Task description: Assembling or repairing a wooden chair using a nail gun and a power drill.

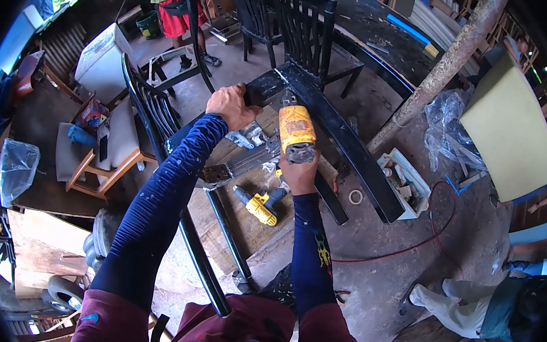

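My right hand (299,173) is wrapped round the grip of a worn yellow power drill (297,128). Its nose points away from me at the inner corner of a black wooden chair frame (352,148); whether the tip touches the wood I cannot tell. With its fingers curled over the frame's left rail, my left hand (232,105) grips the chair. A second yellow-and-black drill (259,205) lies on a wooden board (229,248) below the frame. Black chair legs (227,231) reach toward me on the left.
Slatted black chairs (301,25) stand ahead, with a person in red shorts (178,15) beyond. A rusty pole (435,71) slants at the right, above a white crate of scraps (404,181). A red hose (402,249) crosses the floor. Another person (474,309) is at the lower right.
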The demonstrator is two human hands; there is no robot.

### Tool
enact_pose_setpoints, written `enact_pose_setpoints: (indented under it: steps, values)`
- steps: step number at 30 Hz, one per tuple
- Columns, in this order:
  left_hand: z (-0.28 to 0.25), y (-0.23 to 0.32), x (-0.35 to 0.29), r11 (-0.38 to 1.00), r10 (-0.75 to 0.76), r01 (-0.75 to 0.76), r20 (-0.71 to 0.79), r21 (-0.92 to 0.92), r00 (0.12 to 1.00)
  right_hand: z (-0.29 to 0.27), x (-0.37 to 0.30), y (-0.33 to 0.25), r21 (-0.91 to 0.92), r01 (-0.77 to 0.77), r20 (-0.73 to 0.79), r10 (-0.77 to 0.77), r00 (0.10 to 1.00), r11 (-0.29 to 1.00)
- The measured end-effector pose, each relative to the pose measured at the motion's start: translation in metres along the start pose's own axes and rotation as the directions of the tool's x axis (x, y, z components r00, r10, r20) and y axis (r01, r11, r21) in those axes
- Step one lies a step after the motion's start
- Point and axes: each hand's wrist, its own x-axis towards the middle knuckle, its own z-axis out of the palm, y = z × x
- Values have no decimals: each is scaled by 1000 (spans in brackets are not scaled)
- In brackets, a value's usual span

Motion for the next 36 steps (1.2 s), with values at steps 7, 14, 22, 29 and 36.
enact_pose_setpoints:
  steps: [7, 14, 22, 29, 36]
  values:
    - [-1, -6, -2, 999, -8, 8, -8, 36, 1000, -8, 8, -40, 79, -94, -28, 96, 995, 992]
    - [3, 3, -1, 998, -28, 28, 8, 52, 1000, 2, 6, -44, 114, -256, 57, 251, 966, 960]
    - [1, 14, -3, 998, -9, 7, 29, 57, 1000, -4, 9, -55, 178, -271, -10, 277, 961, 946]
    - [4, 1, 0, 997, -3, 3, 1, 77, 1000, 3, 11, -65, 199, -352, 9, 357, 934, 915]
    - [5, 1, -1, 996, 15, -13, -20, 88, 1000, -4, 16, -71, 122, -302, 7, 303, 953, 945]
